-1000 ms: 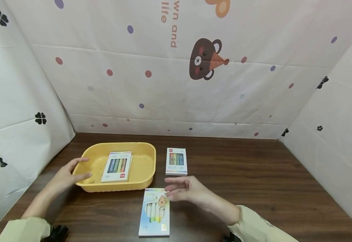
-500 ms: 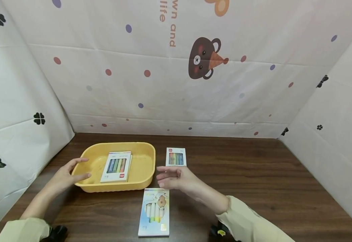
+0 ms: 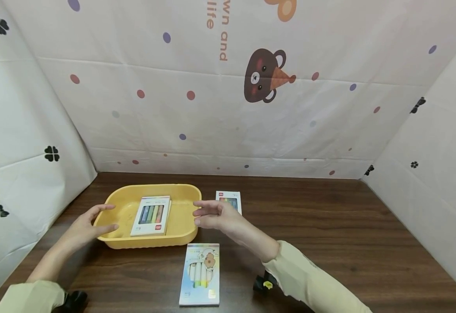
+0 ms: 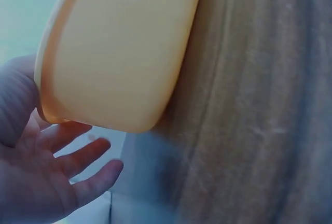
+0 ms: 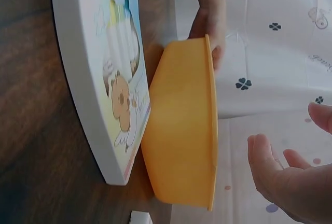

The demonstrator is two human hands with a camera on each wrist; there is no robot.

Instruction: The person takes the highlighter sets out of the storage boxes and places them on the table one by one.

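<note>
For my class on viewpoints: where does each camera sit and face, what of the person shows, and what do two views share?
Head: on the head, facing forward and down over the table, yellow tray and cloth backdrop; left grip, right grip and sleeves show.
Left wrist: on that wrist, facing the tray's wall and table; left grip shows.
Right wrist: on that wrist, facing across the pale blue box to the tray and backdrop; both grips and a sleeve show.
Shared: head and right wrist both show the pale blue box.
</note>
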